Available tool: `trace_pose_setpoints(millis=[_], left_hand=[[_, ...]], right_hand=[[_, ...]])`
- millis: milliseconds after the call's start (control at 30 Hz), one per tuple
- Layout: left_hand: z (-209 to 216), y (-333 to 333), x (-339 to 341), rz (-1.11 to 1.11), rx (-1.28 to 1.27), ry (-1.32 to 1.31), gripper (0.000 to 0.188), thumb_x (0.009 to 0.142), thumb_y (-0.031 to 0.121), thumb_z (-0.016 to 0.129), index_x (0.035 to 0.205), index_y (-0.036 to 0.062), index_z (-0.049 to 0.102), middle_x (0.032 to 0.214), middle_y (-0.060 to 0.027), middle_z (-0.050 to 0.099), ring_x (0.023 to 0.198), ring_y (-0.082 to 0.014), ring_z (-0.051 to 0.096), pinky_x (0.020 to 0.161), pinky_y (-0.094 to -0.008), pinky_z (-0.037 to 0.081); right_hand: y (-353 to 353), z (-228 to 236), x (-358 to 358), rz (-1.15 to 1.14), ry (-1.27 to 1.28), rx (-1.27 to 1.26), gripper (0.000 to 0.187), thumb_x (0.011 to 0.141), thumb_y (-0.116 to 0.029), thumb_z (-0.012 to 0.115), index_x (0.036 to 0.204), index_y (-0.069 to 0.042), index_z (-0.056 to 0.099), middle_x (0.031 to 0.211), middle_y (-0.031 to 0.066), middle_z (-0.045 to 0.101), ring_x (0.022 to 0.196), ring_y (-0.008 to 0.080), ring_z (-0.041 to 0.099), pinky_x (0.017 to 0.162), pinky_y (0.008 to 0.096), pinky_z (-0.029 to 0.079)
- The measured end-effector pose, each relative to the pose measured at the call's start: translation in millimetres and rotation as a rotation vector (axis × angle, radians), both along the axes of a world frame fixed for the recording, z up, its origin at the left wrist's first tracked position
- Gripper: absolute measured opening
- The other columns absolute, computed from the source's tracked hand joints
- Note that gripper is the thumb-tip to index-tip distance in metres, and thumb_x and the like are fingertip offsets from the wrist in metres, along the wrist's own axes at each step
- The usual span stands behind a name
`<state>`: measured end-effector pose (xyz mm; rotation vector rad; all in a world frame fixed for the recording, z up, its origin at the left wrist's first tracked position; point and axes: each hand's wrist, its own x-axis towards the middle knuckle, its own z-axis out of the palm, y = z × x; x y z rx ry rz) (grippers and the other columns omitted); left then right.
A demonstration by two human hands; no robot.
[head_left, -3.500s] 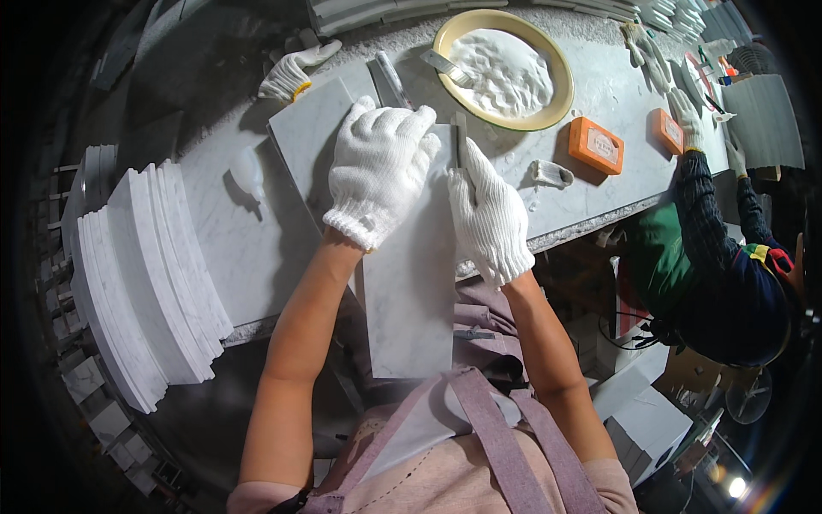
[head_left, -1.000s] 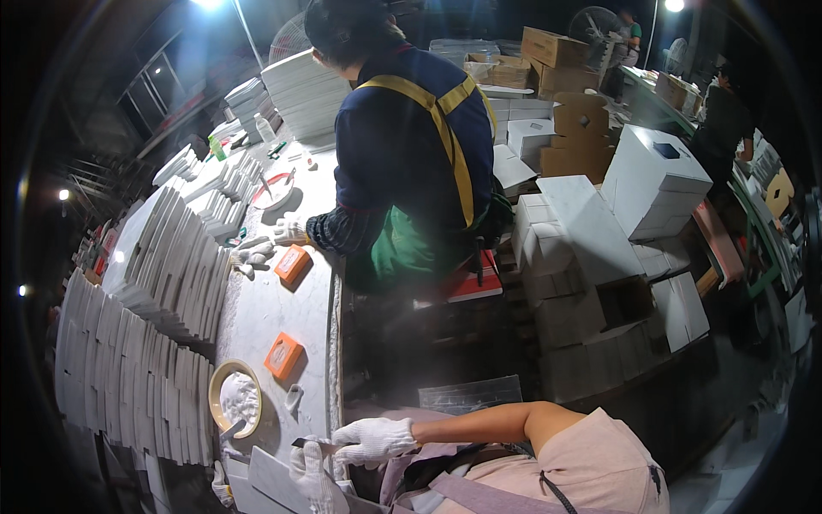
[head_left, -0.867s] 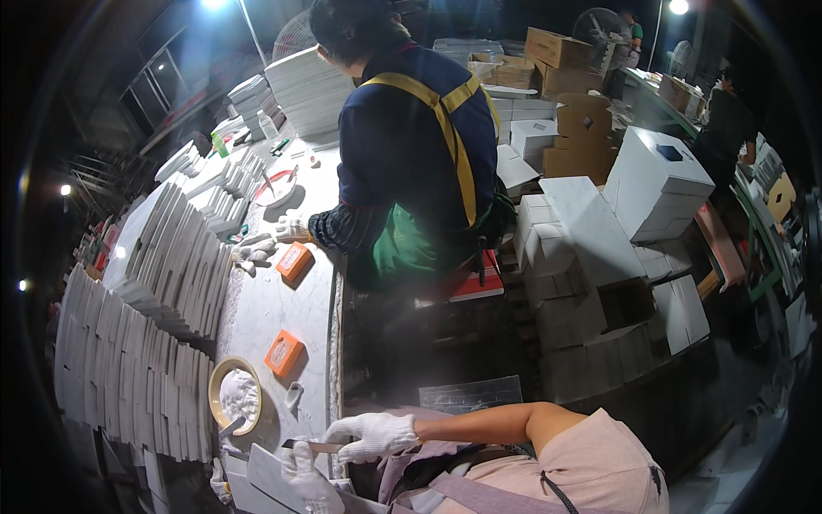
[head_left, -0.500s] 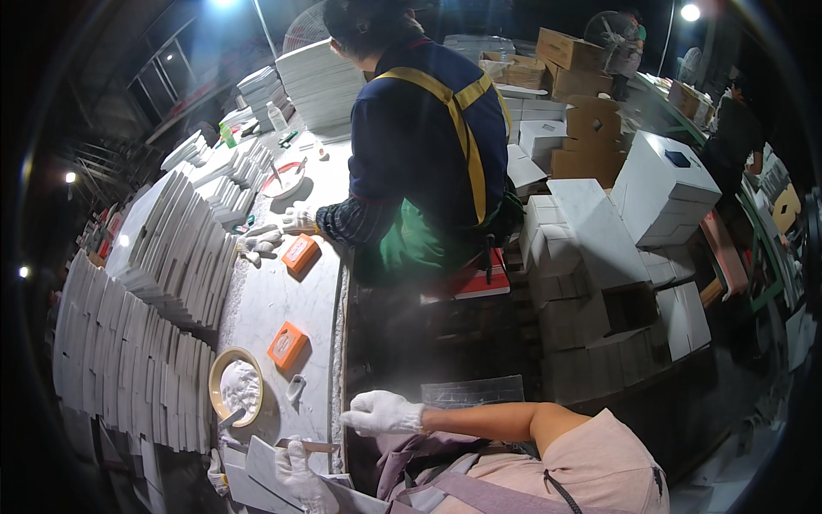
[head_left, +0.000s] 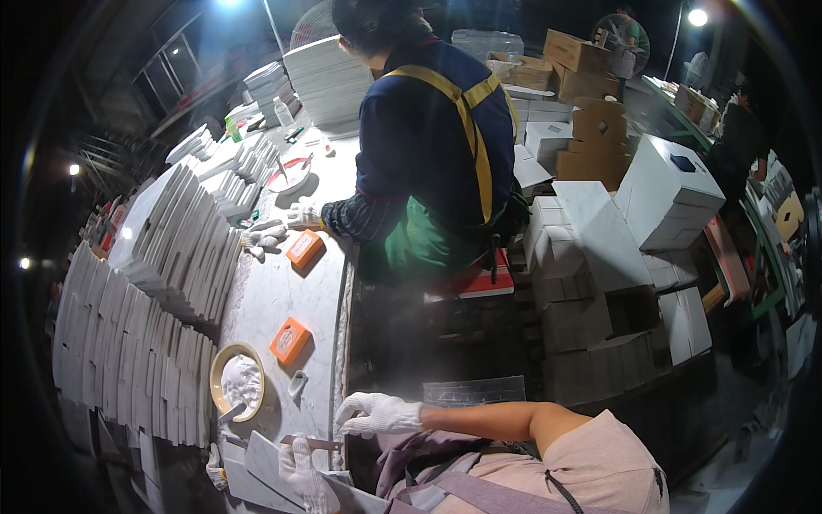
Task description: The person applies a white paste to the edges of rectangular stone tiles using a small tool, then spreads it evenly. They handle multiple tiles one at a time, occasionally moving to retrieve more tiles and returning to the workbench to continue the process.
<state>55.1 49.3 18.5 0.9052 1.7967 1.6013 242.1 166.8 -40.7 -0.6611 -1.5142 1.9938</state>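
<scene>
R hand (head_left: 381, 415) now off blade (head_left: 325, 445), fingers bent, parted; blade at L hand (head_left: 303, 476) fingertips, can't tell if pinched.

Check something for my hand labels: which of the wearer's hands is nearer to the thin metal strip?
Left. The left hand is at the thin metal strip, its fingers overlapping it in view; the right hand is apart, just above the strip's right end in the picture.

- Powder (head_left: 242, 381) is held in the bowl (head_left: 215, 383).
- Left of it, slabs (head_left: 128, 351) are stacked; before it, a panel (head_left: 259, 461).
- Beyond, blocks (head_left: 290, 341) are set on the desk (head_left: 278, 287).
</scene>
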Motion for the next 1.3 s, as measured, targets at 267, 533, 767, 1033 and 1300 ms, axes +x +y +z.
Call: trace_pose_setpoints(millis=[267, 533, 767, 1033, 1300], left_hand=[[16.8, 3.2, 25.9, 0.018, -0.107, -0.268, 0.010, 0.102, 0.010, 0.064, 0.104, 0.0015, 0.068, 0.089, -0.0005, 0.065, 0.083, -0.0088, 0.060, 0.073, -0.0257, 0.050], [1.0, -29.4, 25.6, -0.111, -0.079, -0.021, 0.020, 0.099, 0.013, 0.069, 0.113, 0.0000, 0.072, 0.107, -0.0066, 0.070, 0.099, -0.0153, 0.065, 0.089, -0.0295, 0.052], [-4.9, -89.1, -86.4, 0.010, -0.595, 1.296, 0.052, 0.101, 0.035, 0.056, 0.145, 0.0073, 0.058, 0.154, -0.0180, 0.051, 0.149, -0.0361, 0.040, 0.127, -0.0473, 0.022], [17.8, -194.8, 14.2, -0.737, -0.426, 0.825, 0.054, 0.105, 0.046, 0.045, 0.136, 0.0064, 0.065, 0.151, -0.0167, 0.053, 0.147, -0.0374, 0.042, 0.128, -0.0471, 0.020], [0.7, -236.3, 6.3, 0.391, -0.273, 0.446, 0.026, 0.106, 0.018, 0.059, 0.117, -0.0027, 0.071, 0.111, -0.0118, 0.075, 0.111, -0.0266, 0.068, 0.108, -0.0384, 0.047]], right_hand=[[-3.7, 43.5, 6.9, 0.238, -0.028, -0.315, 0.035, 0.104, -0.032, 0.064, 0.128, -0.006, 0.064, 0.105, 0.0048, 0.068, 0.092, 0.0105, 0.063, 0.067, 0.0284, 0.056], [-21.7, 40.8, -4.6, 0.382, -0.187, -0.428, 0.022, 0.101, -0.017, 0.067, 0.114, 0.001, 0.067, 0.089, 0.0083, 0.073, 0.072, 0.0143, 0.071, 0.063, 0.0269, 0.059], [-2.9, -1.2, 11.7, 0.130, -0.312, -0.432, 0.030, 0.105, -0.022, 0.062, 0.126, 0.000, 0.063, 0.096, 0.0042, 0.067, 0.075, 0.0123, 0.064, 0.062, 0.0248, 0.052], [-1.2, -19.1, 1.0, 0.117, -0.254, -0.592, 0.031, 0.105, -0.023, 0.062, 0.128, -0.003, 0.061, 0.100, 0.0032, 0.063, 0.078, 0.0112, 0.057, 0.065, 0.0252, 0.048], [-5.6, -25.6, -30.4, 0.251, 0.025, -0.645, 0.028, 0.106, -0.025, 0.060, 0.126, -0.005, 0.061, 0.102, 0.0037, 0.063, 0.078, 0.0100, 0.054, 0.064, 0.0236, 0.045]])
